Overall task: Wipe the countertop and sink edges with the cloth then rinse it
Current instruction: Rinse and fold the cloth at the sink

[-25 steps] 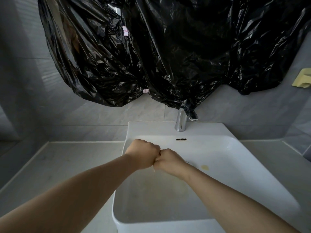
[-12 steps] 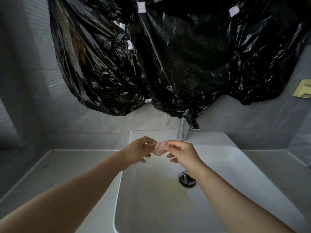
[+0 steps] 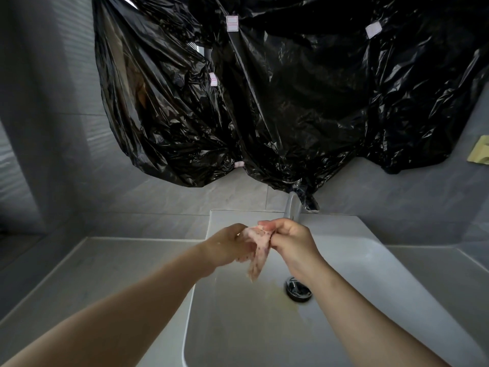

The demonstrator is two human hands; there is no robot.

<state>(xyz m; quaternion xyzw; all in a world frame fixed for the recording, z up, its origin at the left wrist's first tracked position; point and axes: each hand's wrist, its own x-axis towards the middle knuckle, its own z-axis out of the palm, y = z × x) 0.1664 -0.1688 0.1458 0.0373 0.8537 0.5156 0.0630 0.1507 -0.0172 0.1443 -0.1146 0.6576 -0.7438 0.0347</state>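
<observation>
A small pink speckled cloth (image 3: 258, 250) hangs partly unfolded over the white sink basin (image 3: 370, 260). My right hand (image 3: 292, 242) pinches its upper right corner. My left hand (image 3: 229, 247) holds the cloth's left side, fingers blurred by motion. Both hands hover above the basin, just in front of the chrome faucet (image 3: 291, 209). The lower tip of the cloth dangles toward the drain (image 3: 297, 288).
A grey countertop (image 3: 105, 268) runs to the left of the sink and another stretch (image 3: 455, 274) to the right. Black plastic sheeting (image 3: 277, 96) covers the wall above the faucet. A yellowish holder (image 3: 480, 151) is fixed on the right wall.
My fists were pressed together around the balled cloth; now the hands have lifted, moved apart and opened the cloth out so it hangs. The view tilted upward.
</observation>
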